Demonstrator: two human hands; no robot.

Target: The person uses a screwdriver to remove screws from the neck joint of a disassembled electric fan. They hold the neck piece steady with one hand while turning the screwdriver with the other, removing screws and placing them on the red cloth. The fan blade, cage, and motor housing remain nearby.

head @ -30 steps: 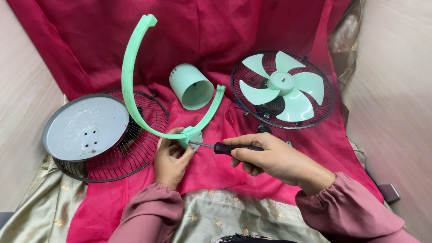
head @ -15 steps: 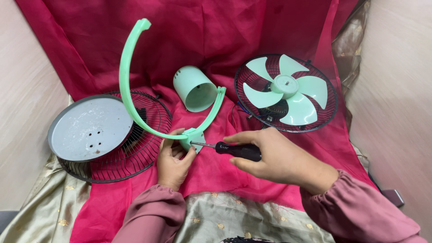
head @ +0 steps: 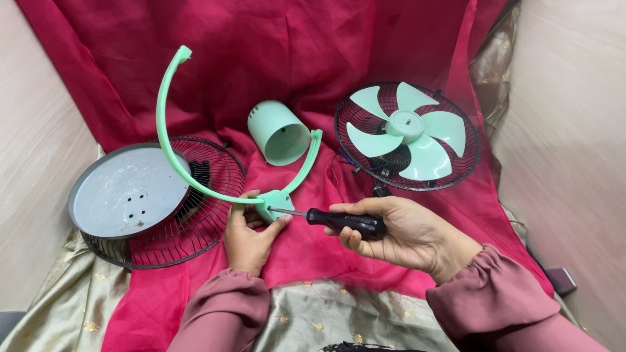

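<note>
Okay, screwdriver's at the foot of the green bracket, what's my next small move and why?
Probably turn the screwdriver while pressing in. Its tip already meets the foot of the green bracket, the right hand grips the handle, and the left hand steadies the foot from below.

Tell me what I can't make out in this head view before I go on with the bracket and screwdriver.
Head view only:
- Screwdriver tip: buried in the hub of the green bracket, so any screw there is hidden.
- Left hand fingers: partly behind that hub.
- Screwdriver handle: rear end wrapped by the right hand.
- Wire grille: mostly covered by the grey round plate.
- Motor behind the fan blades: hidden by the blades.
</note>
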